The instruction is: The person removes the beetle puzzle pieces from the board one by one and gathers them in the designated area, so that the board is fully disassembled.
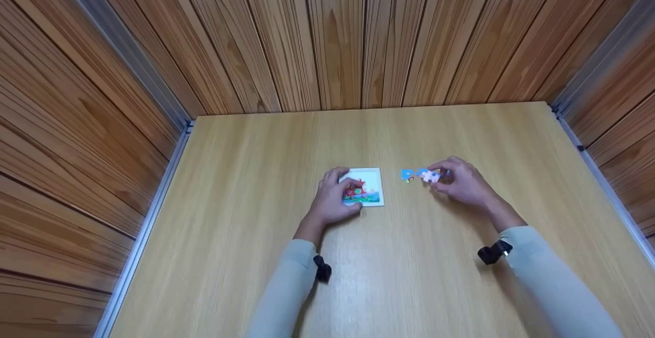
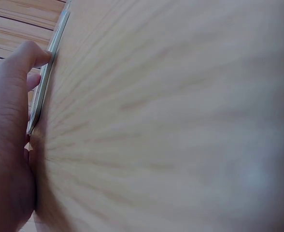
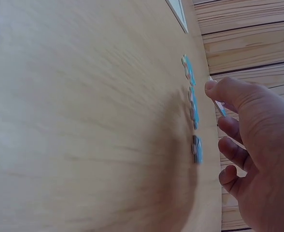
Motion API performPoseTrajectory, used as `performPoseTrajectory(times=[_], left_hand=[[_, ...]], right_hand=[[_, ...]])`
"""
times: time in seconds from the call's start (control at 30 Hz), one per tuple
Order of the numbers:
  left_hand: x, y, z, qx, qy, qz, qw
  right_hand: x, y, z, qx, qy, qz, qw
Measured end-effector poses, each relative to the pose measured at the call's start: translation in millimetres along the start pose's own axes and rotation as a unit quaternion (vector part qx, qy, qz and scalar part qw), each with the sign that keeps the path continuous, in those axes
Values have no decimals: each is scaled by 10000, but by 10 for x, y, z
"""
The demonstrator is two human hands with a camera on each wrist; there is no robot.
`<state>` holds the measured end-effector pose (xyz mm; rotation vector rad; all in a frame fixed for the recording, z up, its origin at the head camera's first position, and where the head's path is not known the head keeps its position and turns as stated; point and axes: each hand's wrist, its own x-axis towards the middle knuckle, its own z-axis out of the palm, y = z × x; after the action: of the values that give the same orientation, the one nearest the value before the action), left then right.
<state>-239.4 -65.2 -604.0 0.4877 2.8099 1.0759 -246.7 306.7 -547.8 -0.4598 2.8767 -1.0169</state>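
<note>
A small square puzzle board (image 1: 375,184) with a pale rim lies on the table, showing a red figure over green and blue. My left hand (image 1: 331,200) holds it from the left side, thumb at the near edge and fingers reaching over the picture toward the far edge. In the left wrist view the thumb (image 2: 33,54) presses the rim of the board (image 2: 48,72). My right hand (image 1: 463,182) pinches a pinkish-white puzzle piece (image 1: 430,176) between thumb and fingertips, raised over the table. Below it lie several loose blue puzzle pieces (image 3: 194,107) in a row.
The light wooden table (image 1: 245,184) meets a plank wall (image 1: 337,41) at the back, with plank walls at both sides. Grey metal rails (image 1: 153,210) run along the table's side edges. Dark wrist devices (image 1: 322,270) sit on both sleeves.
</note>
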Motion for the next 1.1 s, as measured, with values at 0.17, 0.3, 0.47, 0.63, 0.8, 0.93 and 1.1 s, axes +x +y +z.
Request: performPoseTrajectory(times=[0.17,0.3,0.47,0.63,0.8,0.93,1.1], left_hand=[[-4,5,-3,-47,15,-28,10000],[-9,13,1,-34,-17,-56,10000],[-11,20,0,-17,-21,-48,10000],[-8,20,-9,-71,52,106,9999],[-5,17,-12,-55,53,135,9999],[-10,17,-15,-36,30,120,9999],[-14,9,-11,-33,43,149,9999]], right_hand=[[-38,51,-59,-52,11,0,10000],[-73,96,-88,-28,-3,-3,10000],[-118,146,-120,-6,-13,39,10000],[-154,189,-149,9,-13,109,9999],[-190,235,-160,-25,-167,289,9994],[-215,280,-158,-86,-303,336,9989],[-221,316,-147,-23,-425,364,9984]])
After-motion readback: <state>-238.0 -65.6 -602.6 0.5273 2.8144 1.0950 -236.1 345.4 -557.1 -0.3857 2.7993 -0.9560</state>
